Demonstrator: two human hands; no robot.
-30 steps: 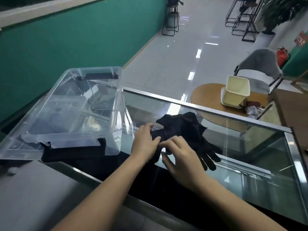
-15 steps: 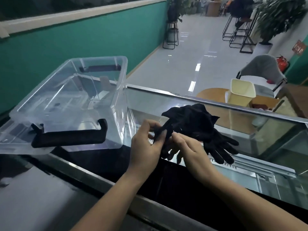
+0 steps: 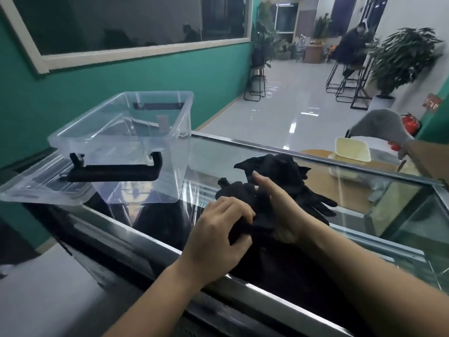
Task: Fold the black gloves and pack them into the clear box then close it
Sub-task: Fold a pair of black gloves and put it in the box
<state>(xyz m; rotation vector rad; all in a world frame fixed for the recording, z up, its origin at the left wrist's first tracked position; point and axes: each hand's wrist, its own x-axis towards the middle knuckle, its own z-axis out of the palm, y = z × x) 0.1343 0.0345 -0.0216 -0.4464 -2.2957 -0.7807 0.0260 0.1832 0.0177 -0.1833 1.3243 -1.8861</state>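
Your L hand (image 3: 218,239) sits at the near edge of the black gloves (image 3: 279,171), knuckles up. Its fingers are curled in and bunch a fold of the cloth. Your R hand (image 3: 281,210) is just beside it to the right, half buried in the same fabric. One finger (image 3: 263,182) lies straight on top of the glove, pointing away from you. The rest are under the cloth, so can't tell if that hand pinches or only props it. The two hands are close together w/ cloth btwn them.

The gloves lie in a loose, crumpled heap on the glass counter (image 3: 364,239), not folded flat. Some glove fingers splay out to the right of your R hand. None of the heap is in the box.

The clear box (image 3: 116,139) stands upright and open on the counter, left of the gloves and apart from them. A black handle (image 3: 111,172) hangs on its near wall and a second dark one shows at the far wall. The lid (image 3: 36,190) lies flat at the box's near-left corner, touching it. Can't tell if the box stands partly on it.

Beyond the counter edge, far right: a cream bin (image 3: 352,149) on a round wooden table (image 3: 313,152), w/ a grey chair (image 3: 381,125) behind.
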